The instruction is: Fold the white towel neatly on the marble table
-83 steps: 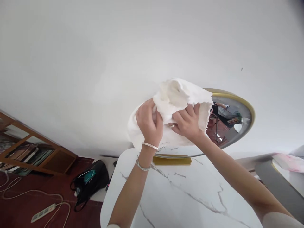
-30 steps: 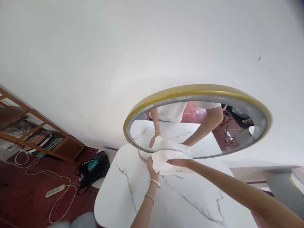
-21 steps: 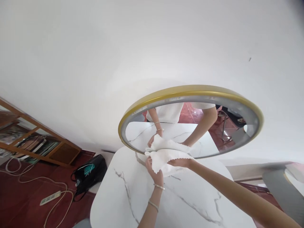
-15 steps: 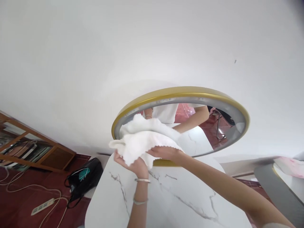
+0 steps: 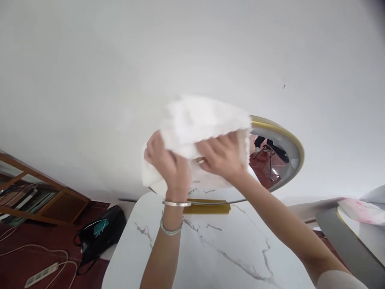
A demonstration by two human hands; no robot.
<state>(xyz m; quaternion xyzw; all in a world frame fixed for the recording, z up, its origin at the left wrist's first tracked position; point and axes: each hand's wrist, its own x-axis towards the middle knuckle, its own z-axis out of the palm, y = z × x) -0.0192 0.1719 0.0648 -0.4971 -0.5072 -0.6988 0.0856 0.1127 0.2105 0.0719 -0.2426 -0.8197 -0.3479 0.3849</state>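
Observation:
A white cloth (image 5: pixel 207 116) with a scalloped edge is spread between my two hands, in front of an oval mirror (image 5: pixel 296 160) with a gold frame. My left hand (image 5: pixel 168 160), with bangles on the wrist, is closed on the cloth's left side. My right hand (image 5: pixel 221 154), a ring on one finger, grips its lower right part. The cloth is smeared by motion and covers the left and middle of the mirror. Whether it touches the glass I cannot tell.
The mirror stands on a gold base (image 5: pixel 210 208) on a white marbled tabletop (image 5: pixel 228 245) against the wall. To the left are a wooden bookcase (image 5: pixel 64 206), a black bag (image 5: pixel 104 233) and a power strip (image 5: pixel 41 275) on the red floor. A pink-and-white packet (image 5: pixel 362 210) lies at right.
Both hands have lifted the cloth higher and opened it out, so it hides more of the mirror. My right hand has moved up and slightly right. The view has shifted a little.

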